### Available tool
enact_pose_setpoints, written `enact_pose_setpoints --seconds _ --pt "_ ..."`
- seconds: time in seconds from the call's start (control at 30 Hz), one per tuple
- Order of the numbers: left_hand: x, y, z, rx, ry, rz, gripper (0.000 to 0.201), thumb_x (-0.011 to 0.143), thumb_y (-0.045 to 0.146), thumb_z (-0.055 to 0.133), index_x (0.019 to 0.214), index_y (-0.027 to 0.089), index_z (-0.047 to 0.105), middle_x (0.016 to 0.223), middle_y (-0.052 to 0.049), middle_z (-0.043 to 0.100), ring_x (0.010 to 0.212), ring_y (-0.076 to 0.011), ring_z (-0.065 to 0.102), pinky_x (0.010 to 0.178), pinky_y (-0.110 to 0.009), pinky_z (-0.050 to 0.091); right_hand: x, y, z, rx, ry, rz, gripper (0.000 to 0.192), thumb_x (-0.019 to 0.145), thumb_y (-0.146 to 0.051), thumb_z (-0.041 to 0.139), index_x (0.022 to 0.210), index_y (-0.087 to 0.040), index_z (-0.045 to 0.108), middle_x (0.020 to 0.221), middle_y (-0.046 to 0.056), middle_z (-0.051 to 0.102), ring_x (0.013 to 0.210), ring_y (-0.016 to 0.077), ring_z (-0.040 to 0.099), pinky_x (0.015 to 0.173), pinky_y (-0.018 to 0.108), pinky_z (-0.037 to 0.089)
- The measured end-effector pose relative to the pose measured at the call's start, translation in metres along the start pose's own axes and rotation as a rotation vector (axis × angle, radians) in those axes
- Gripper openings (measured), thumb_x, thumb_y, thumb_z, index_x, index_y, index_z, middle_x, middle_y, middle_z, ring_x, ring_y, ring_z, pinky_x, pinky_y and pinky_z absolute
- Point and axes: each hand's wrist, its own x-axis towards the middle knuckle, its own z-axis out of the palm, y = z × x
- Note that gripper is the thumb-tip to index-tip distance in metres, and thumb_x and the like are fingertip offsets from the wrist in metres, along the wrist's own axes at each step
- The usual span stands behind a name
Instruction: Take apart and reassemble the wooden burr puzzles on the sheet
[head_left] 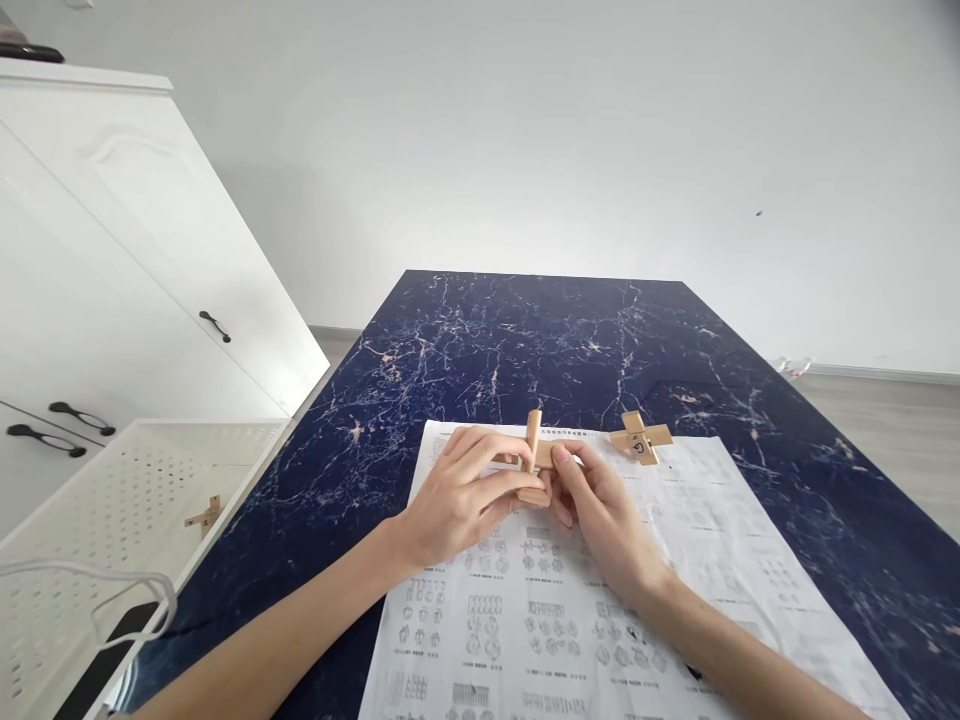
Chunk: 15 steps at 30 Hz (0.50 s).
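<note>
Pale wooden puzzle pieces [533, 440] are held between my two hands, one piece standing upright and others lying across it. My left hand [471, 480] pinches them from the left, its fingers closed around the upright and lower pieces. From the right, my right hand [592, 495] grips the flat piece with thumb and fingers. Beneath both hands spreads a printed instruction sheet [555, 570] with rows of small drawings. Just right of my right hand, an assembled wooden cross-shaped puzzle [640, 440] with a dark mark rests at the sheet's top edge. How the held pieces join is partly hidden by fingers.
The sheet lies on a dark blue marbled table [525, 340]. At the left stands a white perforated surface [150, 460] bearing another wooden cross piece [206, 515], a white cable [90, 570] and a black object [112, 655]. A white cabinet [150, 250] stands behind it.
</note>
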Motion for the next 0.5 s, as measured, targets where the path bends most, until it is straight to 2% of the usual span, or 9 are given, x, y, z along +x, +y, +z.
enact_pose_setpoints --seconds 0.17,0.23,0.3,0.4,0.5 --pt "-0.0057 -0.0046 0.0042 0.121 0.057 -0.085 0.016 0.107 0.039 0.068 0.111 0.031 0.081 0.096 -0.002 0.058 0.087 -0.0172 0.061 0.086 -0.034 0.055 0.0006 0.0015 -0.0008 0.025 0.007 0.007 0.041 0.106 -0.065 0.058 0.100 -0.024 0.061 0.069 -0.005 0.053 0.053 0.0124 0.041 0.053 0.029 0.039" --pt "-0.0061 -0.0058 0.0045 0.167 0.063 -0.044 0.015 0.108 0.038 0.068 0.113 0.030 0.079 0.092 0.001 0.063 0.074 -0.0118 0.063 0.076 -0.028 0.056 0.0013 0.0038 -0.0016 0.058 0.001 0.010 0.041 0.106 -0.064 0.059 0.098 -0.024 0.061 0.069 -0.005 0.053 0.053 0.0116 0.040 0.053 0.028 0.039" --pt "-0.0059 -0.0058 0.0042 0.198 0.079 -0.007 0.016 0.109 0.036 0.067 0.119 0.028 0.077 0.096 0.002 0.073 0.068 -0.0081 0.068 0.067 -0.023 0.055 0.0022 0.0061 -0.0025 0.095 -0.003 0.014 0.042 0.106 -0.064 0.059 0.097 -0.023 0.062 0.069 -0.004 0.054 0.053 0.0109 0.039 0.054 0.028 0.039" --pt "-0.0060 -0.0047 0.0036 0.222 0.078 -0.013 0.024 0.109 0.039 0.067 0.129 0.026 0.071 0.111 0.001 0.082 0.079 -0.0111 0.080 0.064 -0.021 0.057 0.0036 0.0078 -0.0038 0.156 0.011 0.030 0.043 0.105 -0.065 0.062 0.095 -0.023 0.063 0.074 -0.004 0.056 0.054 0.0097 0.039 0.054 0.027 0.038" --pt "-0.0077 -0.0047 0.0044 0.154 0.000 -0.071 0.033 0.110 0.039 0.064 0.140 0.025 0.063 0.122 -0.001 0.083 0.093 -0.0153 0.084 0.068 -0.022 0.061 0.0042 0.0076 -0.0044 0.195 0.019 0.052 0.045 0.102 -0.067 0.066 0.095 -0.023 0.064 0.079 -0.003 0.059 0.054 0.0090 0.039 0.053 0.027 0.038"
